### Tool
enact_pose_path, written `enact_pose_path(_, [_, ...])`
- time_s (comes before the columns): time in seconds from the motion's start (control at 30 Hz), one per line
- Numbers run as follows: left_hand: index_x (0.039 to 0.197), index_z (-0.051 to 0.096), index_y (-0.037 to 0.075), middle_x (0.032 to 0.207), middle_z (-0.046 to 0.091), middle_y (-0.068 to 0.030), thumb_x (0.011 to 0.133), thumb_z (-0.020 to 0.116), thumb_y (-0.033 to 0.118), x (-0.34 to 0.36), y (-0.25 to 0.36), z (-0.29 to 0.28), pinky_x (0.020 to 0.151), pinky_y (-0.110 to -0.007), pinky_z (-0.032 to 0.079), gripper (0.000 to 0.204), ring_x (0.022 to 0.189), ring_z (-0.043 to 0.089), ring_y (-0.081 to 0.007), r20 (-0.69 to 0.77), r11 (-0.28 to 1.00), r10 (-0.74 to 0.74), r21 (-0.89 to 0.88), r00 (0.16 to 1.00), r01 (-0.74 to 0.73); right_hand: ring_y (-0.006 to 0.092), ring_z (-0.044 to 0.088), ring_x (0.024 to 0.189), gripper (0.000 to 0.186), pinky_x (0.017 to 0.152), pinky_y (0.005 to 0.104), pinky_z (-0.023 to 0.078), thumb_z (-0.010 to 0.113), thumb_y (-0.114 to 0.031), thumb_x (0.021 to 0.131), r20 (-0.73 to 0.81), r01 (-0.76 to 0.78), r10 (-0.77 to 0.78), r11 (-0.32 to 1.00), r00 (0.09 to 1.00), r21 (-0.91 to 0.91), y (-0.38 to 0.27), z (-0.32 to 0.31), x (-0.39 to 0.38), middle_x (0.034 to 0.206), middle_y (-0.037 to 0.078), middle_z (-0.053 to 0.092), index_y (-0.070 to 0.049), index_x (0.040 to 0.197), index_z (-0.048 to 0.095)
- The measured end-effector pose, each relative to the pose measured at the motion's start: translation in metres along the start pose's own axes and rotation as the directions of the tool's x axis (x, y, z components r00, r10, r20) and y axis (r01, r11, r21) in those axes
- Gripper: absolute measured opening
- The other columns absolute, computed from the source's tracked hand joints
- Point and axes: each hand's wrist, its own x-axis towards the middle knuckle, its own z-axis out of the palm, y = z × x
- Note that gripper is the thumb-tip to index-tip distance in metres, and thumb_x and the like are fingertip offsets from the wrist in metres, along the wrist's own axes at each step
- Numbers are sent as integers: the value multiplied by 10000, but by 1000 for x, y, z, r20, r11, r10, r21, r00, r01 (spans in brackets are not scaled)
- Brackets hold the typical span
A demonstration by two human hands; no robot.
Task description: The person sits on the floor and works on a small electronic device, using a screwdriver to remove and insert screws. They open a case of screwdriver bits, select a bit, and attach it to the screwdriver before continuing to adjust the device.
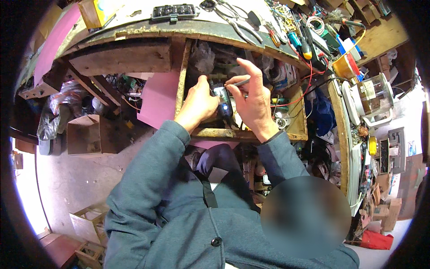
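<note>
Over an open wooden drawer [215, 133], my left hand [200, 104] is closed on a dark, rounded device [224, 105] with a shiny top and a small bright spot; its exact kind cannot be made out. Just right of it, my right hand [254, 96] pinches a slim grey piece [242, 82] between thumb and fingers, with the index finger raised. The inner end of that piece is close to the device's top; whether they touch is unclear. Beneath both hands, the drawer holds clear plastic bags [204, 60], cables and small parts, partly hidden by my hands.
On the bench above lie a black case of small bits [174, 12], pliers [242, 30] and a red-handled screwdriver [274, 39]. A red wire [309, 80] hangs over the drawer's right side. Farther right stands a clear jug [374, 95]. A cardboard box [85, 136] sits on the floor at left.
</note>
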Motion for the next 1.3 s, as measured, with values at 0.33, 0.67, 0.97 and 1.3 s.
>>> enact_pose_path(0.33, [1259,515,4,1053,718,-183,912,780,163,6,-8,2,786,-383,567,465,947,700,-223,46,1000,-29,-11,999,29,322,754,809,726,711,395,591,721,62,871,58,43,-45,999,997,25,-2,5,1,917,135,742,-146,1497,417])
enact_pose_path(0.67, [1233,522,-27,955,712,-196,874,737,96,-3,8,-6,751,-419,571,436,839,714,-285,20,996,29,79,999,-30,334,751,908,718,779,400,621,605,125,869,104,226,-233,971,967,71,-1,6,9,1050,180,733,-167,1506,449])
enact_pose_path(0.97, [1229,513,-58,918,704,-235,859,718,80,0,5,-2,769,-437,571,445,871,721,-331,-13,992,27,127,1000,-25,322,704,635,802,586,421,579,780,-52,804,29,292,-291,953,956,-86,4,11,17,802,124,726,-184,1532,471])
enact_pose_path(1.3, [1370,473,-87,948,702,-259,877,669,49,-1,3,-1,785,-446,570,548,896,723,-345,-14,992,77,99,997,-75,334,715,723,786,640,412,578,760,-53,825,53,239,-235,966,971,-102,0,13,9,901,157,729,-171,1539,454])
